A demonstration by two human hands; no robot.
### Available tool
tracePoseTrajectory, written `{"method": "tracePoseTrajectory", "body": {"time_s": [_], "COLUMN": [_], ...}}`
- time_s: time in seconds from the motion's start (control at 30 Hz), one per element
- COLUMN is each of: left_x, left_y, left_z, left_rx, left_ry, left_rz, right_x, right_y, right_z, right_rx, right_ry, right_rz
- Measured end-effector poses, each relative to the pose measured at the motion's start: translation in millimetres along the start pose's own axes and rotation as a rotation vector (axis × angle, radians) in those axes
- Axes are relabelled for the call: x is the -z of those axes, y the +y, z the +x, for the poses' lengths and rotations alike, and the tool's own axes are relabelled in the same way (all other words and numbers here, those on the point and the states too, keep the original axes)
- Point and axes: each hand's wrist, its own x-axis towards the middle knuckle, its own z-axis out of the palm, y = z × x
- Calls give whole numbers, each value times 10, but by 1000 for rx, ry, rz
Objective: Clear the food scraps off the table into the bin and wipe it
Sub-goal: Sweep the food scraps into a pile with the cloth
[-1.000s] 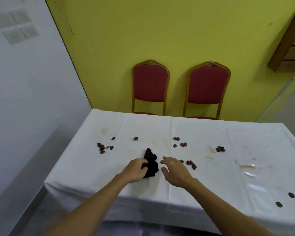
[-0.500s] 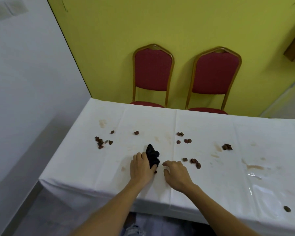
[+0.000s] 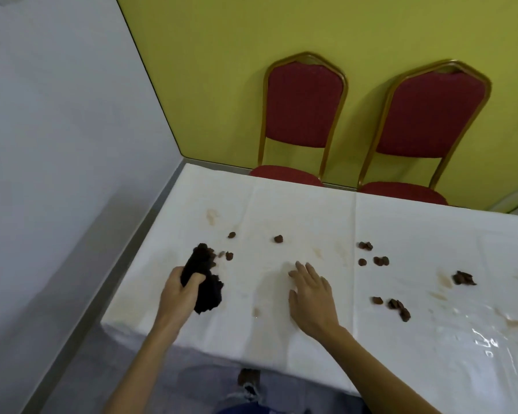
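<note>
Here, left fingers clutch cloth; right fingers straight.

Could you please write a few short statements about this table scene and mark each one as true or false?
1. The left hand grips a dark cloth. True.
2. The right hand holds a food scrap. False: it lies flat on the table with straight fingers and holds nothing.
3. Two red chairs stand behind the table. True.
4. All the scraps are off the table. False: brown scraps lie scattered on it.
5. A bin stands on the table. False: no bin is in view.
</note>
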Motion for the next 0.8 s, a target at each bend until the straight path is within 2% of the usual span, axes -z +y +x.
{"method": "tracePoseTrajectory", "body": {"time_s": [0.13, 0.27, 0.53, 0.6, 0.73, 0.8], "left_x": [234, 198, -107, -231, -465, -533], "left_y": [-83, -152, -110, -50, 83, 156], "left_z": [398, 728, 948, 935, 862, 832], "left_rx": [49, -6, -13, -44, -173, -221], "left_ry": [93, 163, 121, 69, -259, -338], "left_rz": [145, 319, 509, 508, 483, 436], "right_x": [-118, -228, -337, -343, -328, -259], "right_y": [-259, -468, -542, -547, -543, -526], "right_z": [192, 341, 324, 325, 334, 341], "right_rx": [94, 63, 18, 11, 19, 24], "right_ry": [-125, -195, -268, -283, -302, -308], "right_rz": [-83, -150, -287, -293, -300, -272]}}
